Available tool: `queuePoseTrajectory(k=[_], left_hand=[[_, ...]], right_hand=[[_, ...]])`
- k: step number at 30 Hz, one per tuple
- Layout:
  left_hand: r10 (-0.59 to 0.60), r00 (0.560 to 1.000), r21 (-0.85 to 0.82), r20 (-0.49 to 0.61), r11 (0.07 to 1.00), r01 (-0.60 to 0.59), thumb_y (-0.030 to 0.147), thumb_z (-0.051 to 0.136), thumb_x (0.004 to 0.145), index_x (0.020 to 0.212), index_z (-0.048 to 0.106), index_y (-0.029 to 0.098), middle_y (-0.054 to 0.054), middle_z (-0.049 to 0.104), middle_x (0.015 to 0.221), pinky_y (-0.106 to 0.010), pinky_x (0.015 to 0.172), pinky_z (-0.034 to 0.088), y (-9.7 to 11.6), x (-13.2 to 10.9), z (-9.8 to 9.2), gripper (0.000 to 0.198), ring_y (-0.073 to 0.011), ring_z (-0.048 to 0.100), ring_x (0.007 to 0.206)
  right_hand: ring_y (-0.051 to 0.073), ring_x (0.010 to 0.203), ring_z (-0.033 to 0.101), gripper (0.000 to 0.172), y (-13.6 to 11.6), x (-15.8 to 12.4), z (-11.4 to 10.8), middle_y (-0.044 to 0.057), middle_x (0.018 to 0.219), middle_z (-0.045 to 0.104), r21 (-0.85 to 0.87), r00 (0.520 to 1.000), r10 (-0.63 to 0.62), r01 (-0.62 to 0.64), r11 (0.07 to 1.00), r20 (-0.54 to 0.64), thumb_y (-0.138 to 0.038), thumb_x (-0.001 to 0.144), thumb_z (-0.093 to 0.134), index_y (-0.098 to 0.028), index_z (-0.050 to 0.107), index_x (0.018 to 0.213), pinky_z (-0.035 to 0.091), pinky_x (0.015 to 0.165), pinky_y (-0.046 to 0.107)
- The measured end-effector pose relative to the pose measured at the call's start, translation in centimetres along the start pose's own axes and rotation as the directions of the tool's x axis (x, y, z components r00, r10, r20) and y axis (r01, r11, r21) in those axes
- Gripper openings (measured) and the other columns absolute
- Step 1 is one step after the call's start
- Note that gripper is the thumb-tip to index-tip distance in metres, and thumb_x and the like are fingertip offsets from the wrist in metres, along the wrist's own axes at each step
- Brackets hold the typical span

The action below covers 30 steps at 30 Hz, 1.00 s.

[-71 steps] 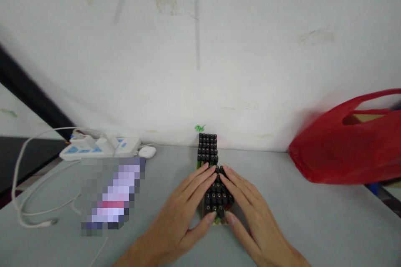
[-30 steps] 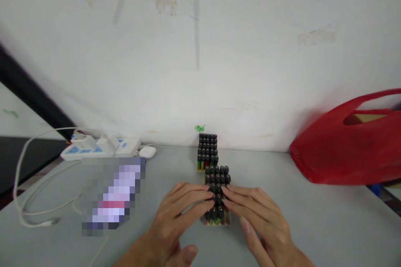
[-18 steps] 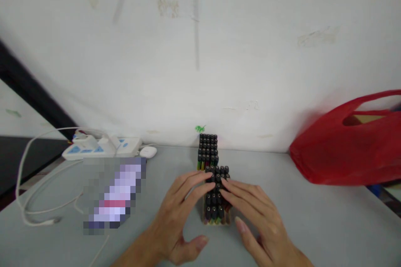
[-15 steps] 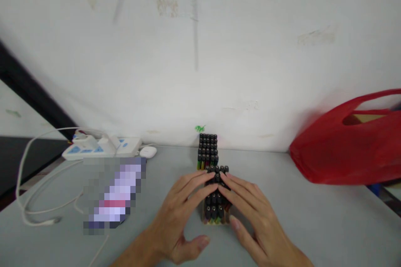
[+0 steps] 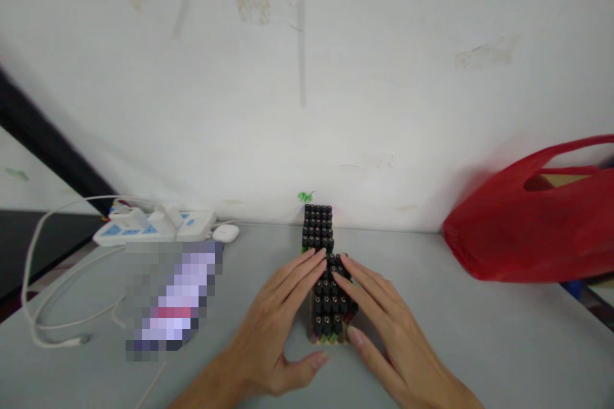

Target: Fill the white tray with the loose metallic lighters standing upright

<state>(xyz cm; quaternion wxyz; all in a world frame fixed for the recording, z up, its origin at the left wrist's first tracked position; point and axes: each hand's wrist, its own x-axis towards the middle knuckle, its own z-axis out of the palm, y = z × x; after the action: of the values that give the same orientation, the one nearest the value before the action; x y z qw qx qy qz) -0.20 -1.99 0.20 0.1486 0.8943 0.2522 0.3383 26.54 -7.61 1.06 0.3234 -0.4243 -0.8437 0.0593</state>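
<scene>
A clear holder packed with upright black-capped markers point(image 5: 327, 304) stands between my two hands. My left hand point(image 5: 283, 319) is on its left side, fingers stretched out, fingertips at the caps near the back, thumb apart in front. On the other side my right hand point(image 5: 388, 319) has its fingers extended over the right-hand caps, its thumb by the front right corner. Neither hand is closed around a marker. Directly behind, nearer the wall, stands a second block of black-capped markers point(image 5: 317, 223), its front partly hidden by my left fingertips.
A white power strip point(image 5: 196, 226) with plugs and looping cables lies at the left, beside a small white case point(image 5: 225, 233). A pixelated phone-like object point(image 5: 180, 297) is in front. At the right sits a red bag point(image 5: 522, 236). A marked white wall point(image 5: 384, 108) rises behind.
My left fingertips have moved slightly up and left, and my right fingers have shifted a little to the right, so more of the black caps between them shows.
</scene>
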Motion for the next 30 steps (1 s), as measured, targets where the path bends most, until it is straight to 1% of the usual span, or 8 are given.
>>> queuePoseTrajectory(k=[4, 9, 14, 19, 23, 26, 30], left_hand=[[-0.055, 0.998, 0.032, 0.016, 0.998, 0.054, 0.056, 0.060, 0.102, 0.180, 0.019, 0.021, -0.016, 0.030, 0.184, -0.062, 0.137, 0.030, -0.4, 0.1, -0.2, 0.095, -0.0413, 0.029, 0.169], [-0.113, 0.993, 0.048, 0.028, 0.993, 0.112, 0.058, 0.056, 0.108, 0.180, 0.016, 0.026, -0.016, 0.030, 0.184, -0.064, 0.137, 0.029, -0.6, 0.2, -0.4, 0.088, -0.0406, 0.027, 0.170], [-0.097, 0.995, 0.067, 0.008, 0.993, 0.096, 0.063, 0.049, 0.110, 0.180, 0.018, 0.026, -0.015, 0.030, 0.184, -0.064, 0.137, 0.028, -0.9, 0.3, -0.5, 0.085, -0.0414, 0.026, 0.170], [-0.106, 0.994, 0.086, -0.005, 0.991, 0.106, 0.057, 0.049, 0.112, 0.179, 0.021, 0.026, -0.015, 0.034, 0.182, -0.062, 0.136, 0.030, -1.3, 0.4, -0.5, 0.079, -0.0394, 0.030, 0.169], [-0.099, 0.995, 0.066, -0.024, 0.993, 0.100, 0.058, 0.049, 0.112, 0.178, 0.023, 0.026, -0.015, 0.037, 0.180, -0.061, 0.137, 0.029, -1.1, 0.5, -0.6, 0.078, -0.0385, 0.030, 0.169], [-0.084, 0.996, 0.063, 0.003, 0.995, 0.083, 0.058, 0.049, 0.112, 0.179, 0.021, 0.026, -0.015, 0.033, 0.182, -0.061, 0.138, 0.029, -0.7, 0.5, -0.6, 0.080, -0.0390, 0.027, 0.170], [-0.019, 0.999, 0.055, 0.046, 0.998, 0.017, 0.053, 0.054, 0.109, 0.178, 0.023, 0.024, -0.014, 0.031, 0.184, -0.060, 0.137, 0.031, -0.2, 0.5, -0.4, 0.081, -0.0389, 0.029, 0.170]], right_hand=[[0.030, 0.165, 0.041, 0.059, 0.4, -0.2, 0.0, 0.010, 0.179, 0.043, 0.025, 0.999, 0.006, -0.005, 1.000, -0.037, -0.031, 0.113, 0.051, -0.025, 0.043, 0.171, 0.043, 0.132, 0.053], [0.031, 0.164, 0.043, 0.060, 0.3, -0.3, 0.4, 0.011, 0.180, 0.041, 0.031, 0.999, 0.026, -0.025, 0.999, -0.039, -0.033, 0.113, 0.052, -0.024, 0.042, 0.172, 0.044, 0.131, 0.053], [0.031, 0.162, 0.045, 0.057, 0.3, -0.3, 0.3, 0.011, 0.178, 0.044, 0.025, 0.998, 0.031, -0.030, 0.999, -0.046, -0.032, 0.114, 0.051, -0.026, 0.045, 0.170, 0.045, 0.130, 0.054], [0.030, 0.158, 0.050, 0.053, 0.2, 0.0, 0.0, 0.011, 0.174, 0.051, 0.044, 0.998, 0.049, -0.047, 0.998, -0.045, -0.031, 0.115, 0.049, -0.026, 0.047, 0.167, 0.048, 0.127, 0.055], [0.030, 0.156, 0.051, 0.050, 0.0, 0.2, -0.1, 0.013, 0.172, 0.052, 0.080, 0.997, 0.050, -0.045, 0.996, -0.060, -0.030, 0.114, 0.050, -0.023, 0.050, 0.164, 0.050, 0.125, 0.054], [0.030, 0.158, 0.049, 0.052, -0.1, 0.1, 0.0, 0.013, 0.174, 0.049, 0.077, 0.997, 0.050, -0.045, 0.996, -0.061, -0.030, 0.114, 0.050, -0.023, 0.049, 0.166, 0.049, 0.127, 0.055], [0.031, 0.165, 0.041, 0.060, -0.2, 0.1, 0.2, 0.012, 0.180, 0.040, 0.037, 0.999, 0.028, -0.027, 0.999, -0.029, -0.031, 0.114, 0.051, -0.024, 0.040, 0.172, 0.043, 0.131, 0.056]])
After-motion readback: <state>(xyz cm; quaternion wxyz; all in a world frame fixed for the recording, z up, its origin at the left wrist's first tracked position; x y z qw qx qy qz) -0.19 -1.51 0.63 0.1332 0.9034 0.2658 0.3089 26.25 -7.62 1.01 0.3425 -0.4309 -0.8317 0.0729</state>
